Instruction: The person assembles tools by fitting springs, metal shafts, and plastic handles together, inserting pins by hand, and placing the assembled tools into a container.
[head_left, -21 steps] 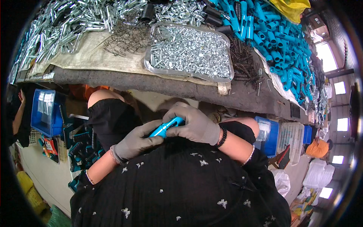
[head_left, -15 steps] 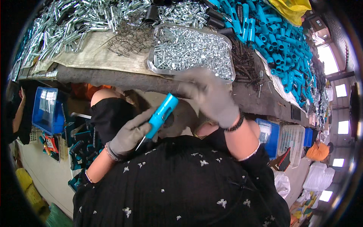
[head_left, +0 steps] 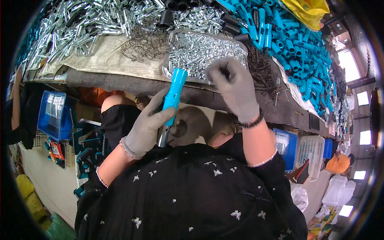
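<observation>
Here, glossy turquoise tube, matte gloved fingers

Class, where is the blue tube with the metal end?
In the head view, the blue tube is left of centre in the left hand, its top seen against the clear tray.

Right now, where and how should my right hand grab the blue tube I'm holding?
Probably by the far, bench-side end of the blue tube, coming from the right with your right hand. That end juts free beyond your left hand, its right side is uncovered, and its rounded body should suit wrapped fingers. A metal piece sticks out at the near end.
</observation>
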A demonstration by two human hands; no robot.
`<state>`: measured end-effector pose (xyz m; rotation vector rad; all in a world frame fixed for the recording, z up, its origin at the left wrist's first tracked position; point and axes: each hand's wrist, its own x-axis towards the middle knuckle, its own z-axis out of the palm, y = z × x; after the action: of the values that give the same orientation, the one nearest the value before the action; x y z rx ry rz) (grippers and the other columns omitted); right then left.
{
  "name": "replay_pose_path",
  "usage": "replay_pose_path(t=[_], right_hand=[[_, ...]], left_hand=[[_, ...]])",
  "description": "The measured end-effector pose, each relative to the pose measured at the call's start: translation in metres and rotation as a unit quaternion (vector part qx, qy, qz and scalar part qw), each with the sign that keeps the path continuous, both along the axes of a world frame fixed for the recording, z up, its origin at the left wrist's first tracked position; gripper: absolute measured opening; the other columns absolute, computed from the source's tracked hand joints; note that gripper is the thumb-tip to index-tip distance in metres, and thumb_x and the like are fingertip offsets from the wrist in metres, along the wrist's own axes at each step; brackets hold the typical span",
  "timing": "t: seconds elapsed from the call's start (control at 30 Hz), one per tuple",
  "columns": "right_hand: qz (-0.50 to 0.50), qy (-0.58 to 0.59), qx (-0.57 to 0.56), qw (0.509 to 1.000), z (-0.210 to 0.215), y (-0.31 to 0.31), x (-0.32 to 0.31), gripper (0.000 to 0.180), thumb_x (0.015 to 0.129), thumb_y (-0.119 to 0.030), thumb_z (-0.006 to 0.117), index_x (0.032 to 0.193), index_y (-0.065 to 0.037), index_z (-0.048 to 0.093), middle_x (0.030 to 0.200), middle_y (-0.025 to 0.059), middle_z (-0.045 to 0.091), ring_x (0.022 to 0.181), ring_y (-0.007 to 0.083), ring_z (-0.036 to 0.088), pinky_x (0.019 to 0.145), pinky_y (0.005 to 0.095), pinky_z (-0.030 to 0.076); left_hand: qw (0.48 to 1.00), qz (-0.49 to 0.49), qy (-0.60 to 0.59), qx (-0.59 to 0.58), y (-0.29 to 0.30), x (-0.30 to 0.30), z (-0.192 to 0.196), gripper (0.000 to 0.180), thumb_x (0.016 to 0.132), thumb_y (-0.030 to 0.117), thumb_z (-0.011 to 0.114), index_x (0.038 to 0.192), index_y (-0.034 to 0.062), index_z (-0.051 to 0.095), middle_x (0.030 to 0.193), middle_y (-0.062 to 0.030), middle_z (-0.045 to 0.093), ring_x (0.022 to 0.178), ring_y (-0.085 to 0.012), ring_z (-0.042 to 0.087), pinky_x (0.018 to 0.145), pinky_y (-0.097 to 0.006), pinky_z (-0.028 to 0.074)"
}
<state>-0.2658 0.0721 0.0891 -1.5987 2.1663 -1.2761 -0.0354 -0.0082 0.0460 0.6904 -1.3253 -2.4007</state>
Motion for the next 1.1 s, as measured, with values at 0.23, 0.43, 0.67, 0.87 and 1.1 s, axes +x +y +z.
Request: replay_pose_path(t=[0.23,0.43,0.67,0.87,1.1], right_hand=[[0.077,-0.235,0.044,0.968,-0.009,0.034,0.058,0.013,0.083,-0.010,0.074,0.093,-0.003,0.069,0.091,0.0060,0.067,0.085,0.0145,0.063,0.077,0.0299,0.050],[0.091,-0.178,-0.011,0.980,-0.032,0.035,0.057,0.020,0.081,-0.016,0.080,0.092,-0.004,0.068,0.089,0.0064,0.064,0.082,0.0172,0.064,0.074,0.0313,0.051],[0.203,-0.583,0.172,0.767,-0.021,0.030,0.064,0.035,0.089,-0.027,0.076,0.110,-0.004,0.061,0.086,0.0028,0.067,0.077,0.0101,0.063,0.066,0.0239,0.052],[0.112,-0.030,0.075,0.990,0.008,-0.011,0.020,0.027,0.090,-0.033,0.067,0.097,-0.006,0.071,0.093,0.0132,0.069,0.092,0.0314,0.065,0.082,0.0398,0.050],[0.197,0.365,0.068,0.907,-0.008,-0.055,-0.021,0.018,0.084,-0.017,0.066,0.101,-0.015,0.071,0.104,0.0045,0.067,0.106,0.0279,0.059,0.093,0.0428,0.046]], left_hand=[[0.999,0.001,0.042,0.031,0.013,-0.008,-0.002,0.059,0.101,0.028,0.056,0.149,0.0017,0.036,0.113,-0.0067,0.061,0.091,-0.0122,0.061,0.078,-0.028,0.051],[0.997,0.041,0.071,0.013,0.027,-0.006,-0.016,0.054,0.099,0.017,0.059,0.146,0.0015,0.039,0.117,-0.0064,0.061,0.097,-0.0121,0.061,0.087,-0.029,0.049],[0.988,-0.017,0.108,-0.109,0.021,0.018,-0.032,0.040,0.096,0.018,0.062,0.130,0.0027,0.048,0.109,-0.0079,0.063,0.081,-0.0122,0.063,0.069,-0.028,0.052],[0.997,0.054,0.024,0.046,0.015,0.024,-0.021,0.034,0.101,0.031,0.054,0.119,0.0024,0.050,0.096,-0.0096,0.063,0.068,-0.0139,0.062,0.055,-0.026,0.050],[0.999,0.028,0.016,0.026,0.016,0.024,-0.021,0.049,0.099,0.044,0.056,0.128,0.0042,0.049,0.095,-0.0067,0.062,0.064,-0.0124,0.060,0.051,-0.025,0.048]])
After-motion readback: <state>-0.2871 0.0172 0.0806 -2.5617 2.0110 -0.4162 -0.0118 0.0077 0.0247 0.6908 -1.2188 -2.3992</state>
